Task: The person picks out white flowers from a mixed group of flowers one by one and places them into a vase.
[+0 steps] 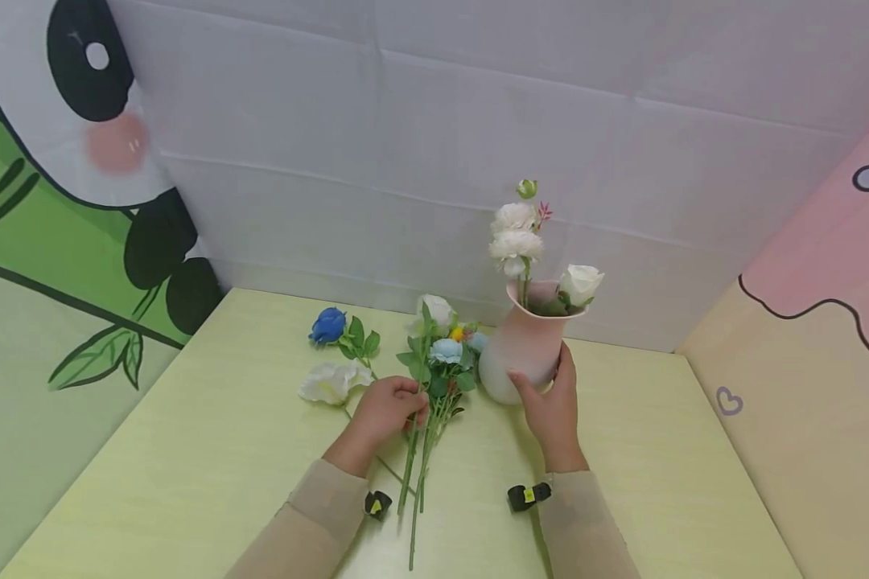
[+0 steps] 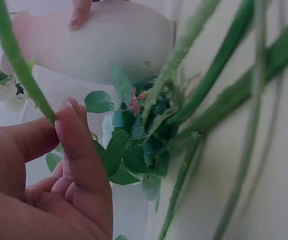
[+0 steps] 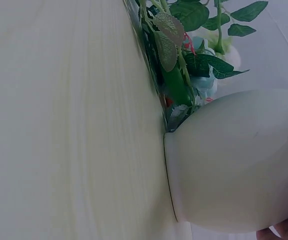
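My left hand pinches a green flower stem between thumb and forefinger. That stem runs up with leaves toward a white flower; the lower end extends toward the table's near side. My right hand holds the side of a pink-to-white vase, thumb in front and fingers around the right side. The vase stands upright in the right wrist view. Inside it are a stem with white ruffled blooms and a white rose leaning over the right rim.
Beside the vase lies a bunch with light blue flowers, a small yellow bloom and several stems. A blue rose and a white open flower lie left on the pale yellow table. A grey-white backdrop rises behind.
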`<state>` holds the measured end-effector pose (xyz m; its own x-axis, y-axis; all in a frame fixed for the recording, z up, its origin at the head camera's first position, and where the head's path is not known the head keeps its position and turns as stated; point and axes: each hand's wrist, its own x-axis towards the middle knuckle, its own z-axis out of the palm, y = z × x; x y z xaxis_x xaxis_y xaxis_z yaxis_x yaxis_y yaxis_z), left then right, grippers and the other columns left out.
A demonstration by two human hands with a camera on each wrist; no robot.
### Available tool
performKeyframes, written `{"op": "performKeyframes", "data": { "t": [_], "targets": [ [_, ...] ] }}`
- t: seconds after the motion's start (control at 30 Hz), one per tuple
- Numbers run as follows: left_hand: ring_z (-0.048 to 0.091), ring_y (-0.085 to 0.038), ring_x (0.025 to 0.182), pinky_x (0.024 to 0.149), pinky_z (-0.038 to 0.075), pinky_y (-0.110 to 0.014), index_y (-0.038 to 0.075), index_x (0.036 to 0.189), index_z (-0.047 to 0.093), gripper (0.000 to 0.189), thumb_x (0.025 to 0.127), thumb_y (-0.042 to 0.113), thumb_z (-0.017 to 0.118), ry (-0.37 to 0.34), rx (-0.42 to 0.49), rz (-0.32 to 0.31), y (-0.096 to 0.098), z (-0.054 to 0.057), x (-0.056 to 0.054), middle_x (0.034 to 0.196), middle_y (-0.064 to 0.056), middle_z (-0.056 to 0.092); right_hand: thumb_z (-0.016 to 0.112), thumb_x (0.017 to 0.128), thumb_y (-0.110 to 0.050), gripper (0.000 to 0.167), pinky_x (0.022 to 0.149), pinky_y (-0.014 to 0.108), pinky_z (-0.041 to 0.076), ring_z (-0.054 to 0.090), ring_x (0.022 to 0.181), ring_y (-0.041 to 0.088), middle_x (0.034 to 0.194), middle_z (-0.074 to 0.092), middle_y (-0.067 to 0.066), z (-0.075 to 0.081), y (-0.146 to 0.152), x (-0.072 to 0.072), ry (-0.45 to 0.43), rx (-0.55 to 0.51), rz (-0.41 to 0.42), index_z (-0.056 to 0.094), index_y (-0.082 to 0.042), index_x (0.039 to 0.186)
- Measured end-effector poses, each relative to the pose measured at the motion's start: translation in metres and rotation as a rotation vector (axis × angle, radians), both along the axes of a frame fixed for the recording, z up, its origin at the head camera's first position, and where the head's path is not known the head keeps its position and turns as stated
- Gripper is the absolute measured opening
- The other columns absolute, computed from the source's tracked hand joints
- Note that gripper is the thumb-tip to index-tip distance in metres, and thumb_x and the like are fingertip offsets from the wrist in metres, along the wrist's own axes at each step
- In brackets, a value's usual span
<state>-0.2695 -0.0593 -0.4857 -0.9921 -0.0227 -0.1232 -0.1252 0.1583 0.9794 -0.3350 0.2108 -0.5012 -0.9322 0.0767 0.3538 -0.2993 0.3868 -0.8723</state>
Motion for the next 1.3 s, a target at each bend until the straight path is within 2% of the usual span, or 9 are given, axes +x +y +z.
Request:
{"op": "performKeyframes", "data": {
  "t": [0.23,0.47,0.73,0.87,1.07,1.3],
  "targets": [
    [0.069,-0.020,0.075,0.065,0.055,-0.035,-0.007,0.130,0.062,0.032,0.103,0.010,0.065,0.012,0.069,0.009,0.000,0.012,0.004,0.087,-0.011,0.073,0.082,0.089,-0.044,0.102,0.118,0.053,0.031,0.036,0.146,0.031,0.161,0.033,0.015,0.001,0.000,0.001,-0.006,0.002,-0.001,0.021,-0.009,0.163],
    [0.072,-0.022,0.079,0.070,0.057,-0.034,-0.004,0.128,0.064,0.028,0.105,0.012,0.061,0.012,0.107,0.027,0.000,0.016,0.002,0.091,-0.011,0.074,0.082,0.088,-0.046,0.104,0.119,0.053,0.030,0.035,0.147,0.031,0.162,0.032,0.015,0.000,0.000,0.000,-0.021,0.009,-0.006,0.020,-0.010,0.163],
    [0.070,-0.022,0.080,0.077,0.060,-0.035,-0.008,0.130,0.062,0.030,0.106,0.010,0.059,0.046,0.277,-0.028,0.001,0.024,0.003,0.098,-0.016,0.071,0.082,0.088,-0.047,0.103,0.118,0.054,0.031,0.036,0.146,0.031,0.161,0.032,0.014,-0.002,0.000,-0.001,-0.014,0.011,-0.009,0.020,-0.011,0.164],
    [0.070,-0.022,0.081,0.078,0.060,-0.035,-0.007,0.131,0.061,0.030,0.106,0.009,0.059,0.049,0.305,-0.046,0.001,0.028,0.005,0.100,-0.016,0.070,0.082,0.089,-0.046,0.103,0.118,0.053,0.031,0.036,0.146,0.030,0.161,0.032,0.014,-0.002,0.001,-0.001,-0.004,0.009,-0.009,0.021,-0.010,0.163],
    [0.069,-0.021,0.081,0.077,0.060,-0.032,-0.009,0.133,0.059,0.030,0.106,0.006,0.056,0.056,0.348,-0.065,0.002,0.027,0.004,0.100,-0.015,0.070,0.081,0.089,-0.046,0.103,0.118,0.053,0.031,0.036,0.146,0.031,0.161,0.032,0.014,-0.002,0.001,-0.002,-0.004,0.017,-0.010,0.020,-0.010,0.163],
    [0.070,-0.026,0.087,0.082,0.060,-0.035,-0.009,0.132,0.059,0.030,0.106,0.006,0.056,0.061,0.367,-0.095,0.004,0.030,0.008,0.101,-0.014,0.071,0.082,0.089,-0.045,0.103,0.118,0.053,0.031,0.035,0.146,0.030,0.162,0.032,0.014,-0.001,0.000,-0.001,-0.002,0.015,-0.008,0.020,-0.009,0.163]
  ]
}}
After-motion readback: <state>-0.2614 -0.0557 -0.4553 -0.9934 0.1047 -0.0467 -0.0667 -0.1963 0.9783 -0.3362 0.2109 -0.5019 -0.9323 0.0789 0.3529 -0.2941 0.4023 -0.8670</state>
